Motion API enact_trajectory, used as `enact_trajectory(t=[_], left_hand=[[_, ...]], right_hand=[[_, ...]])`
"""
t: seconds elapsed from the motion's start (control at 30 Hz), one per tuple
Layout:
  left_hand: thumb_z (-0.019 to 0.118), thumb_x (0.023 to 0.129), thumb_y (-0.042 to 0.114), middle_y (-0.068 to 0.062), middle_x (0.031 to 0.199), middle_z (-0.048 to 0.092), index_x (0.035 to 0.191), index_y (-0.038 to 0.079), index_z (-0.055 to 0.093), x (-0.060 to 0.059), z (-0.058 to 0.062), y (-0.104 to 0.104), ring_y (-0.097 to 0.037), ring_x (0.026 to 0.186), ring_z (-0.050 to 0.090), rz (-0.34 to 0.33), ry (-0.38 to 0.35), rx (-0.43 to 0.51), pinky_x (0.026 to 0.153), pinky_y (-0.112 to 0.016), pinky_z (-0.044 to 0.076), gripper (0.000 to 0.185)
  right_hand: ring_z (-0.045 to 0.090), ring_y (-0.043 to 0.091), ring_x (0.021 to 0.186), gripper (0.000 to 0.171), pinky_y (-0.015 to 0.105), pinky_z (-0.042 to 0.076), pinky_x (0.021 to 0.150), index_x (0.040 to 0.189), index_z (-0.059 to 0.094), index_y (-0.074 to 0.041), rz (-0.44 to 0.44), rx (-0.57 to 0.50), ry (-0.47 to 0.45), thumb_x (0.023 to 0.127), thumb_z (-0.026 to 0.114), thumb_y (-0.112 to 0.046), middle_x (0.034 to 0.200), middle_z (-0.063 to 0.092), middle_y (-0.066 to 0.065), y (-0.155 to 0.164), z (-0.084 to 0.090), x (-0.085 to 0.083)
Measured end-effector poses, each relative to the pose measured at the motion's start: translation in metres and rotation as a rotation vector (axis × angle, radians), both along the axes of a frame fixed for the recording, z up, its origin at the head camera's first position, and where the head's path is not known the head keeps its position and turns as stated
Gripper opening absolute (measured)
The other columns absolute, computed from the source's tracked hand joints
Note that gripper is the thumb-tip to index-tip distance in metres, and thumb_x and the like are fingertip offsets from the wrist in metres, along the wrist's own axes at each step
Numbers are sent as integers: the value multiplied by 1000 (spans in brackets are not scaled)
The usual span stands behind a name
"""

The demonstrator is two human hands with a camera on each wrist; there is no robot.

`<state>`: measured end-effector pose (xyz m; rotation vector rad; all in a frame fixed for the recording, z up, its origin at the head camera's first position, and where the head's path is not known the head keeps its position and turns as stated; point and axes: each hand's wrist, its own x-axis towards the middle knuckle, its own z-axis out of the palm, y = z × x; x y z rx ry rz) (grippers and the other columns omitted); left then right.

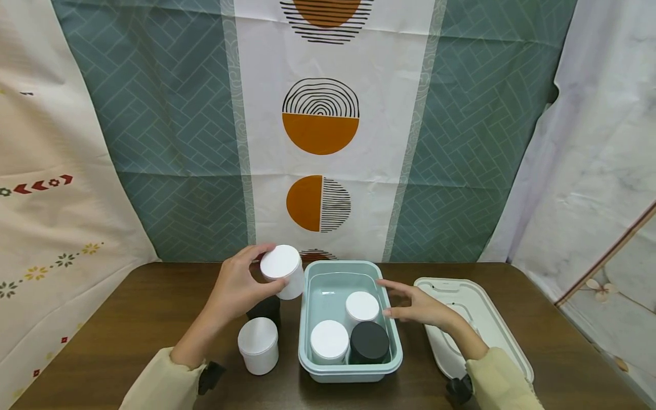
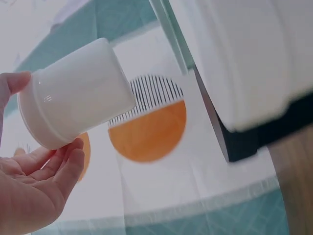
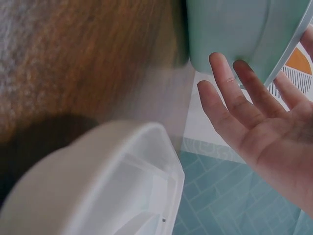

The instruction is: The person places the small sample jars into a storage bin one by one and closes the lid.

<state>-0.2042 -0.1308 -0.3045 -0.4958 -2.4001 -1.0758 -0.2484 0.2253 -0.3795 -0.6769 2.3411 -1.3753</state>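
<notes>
My left hand [image 1: 243, 285] grips a white lidded jar [image 1: 287, 276] by its lid, raised just left of a light blue-green bin [image 1: 304, 319]. In the left wrist view the jar [image 2: 80, 95] is held between thumb and fingers. Inside the bin stand two white jars [image 1: 362, 306] [image 1: 329, 340] and a black-lidded jar [image 1: 369, 343], grouped at the near end. My right hand [image 1: 422, 307] is at the bin's right rim, its fingers spread. The right wrist view shows those fingers [image 3: 244, 98] extended along the bin's outer wall [image 3: 230, 34].
Another white jar [image 1: 258, 345] stands on the brown table [image 1: 154, 319] left of the bin, with a black jar [image 1: 266, 311] behind it, partly hidden by my left hand. A white bin lid [image 1: 492, 324] lies to the right, under my right forearm. A patterned curtain [image 1: 179, 131] hangs behind.
</notes>
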Motion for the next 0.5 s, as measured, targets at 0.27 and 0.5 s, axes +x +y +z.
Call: enact_trajectory(t=[0.27,0.5], left_hand=[[81,64,15,-12,108,62,115,-4,59,-1,-6,30,-22,91,57,-85,1,-31,74,-35,49,59],[81,66,16,-12,120,59,120,-1,57,-2,-15,49,-26,107,56,-141,-70,-42,85,-40,48,62]], right_hand=[[54,33,105,68,44,50,74,142,31,-11,-9,2,-9,84,65,-24,132,38,29,1,-1,-1],[54,32,105,69,45,50,75,142,31,-10,-8,-5,-16,84,65,-24,131,40,28,1,-2,-1]])
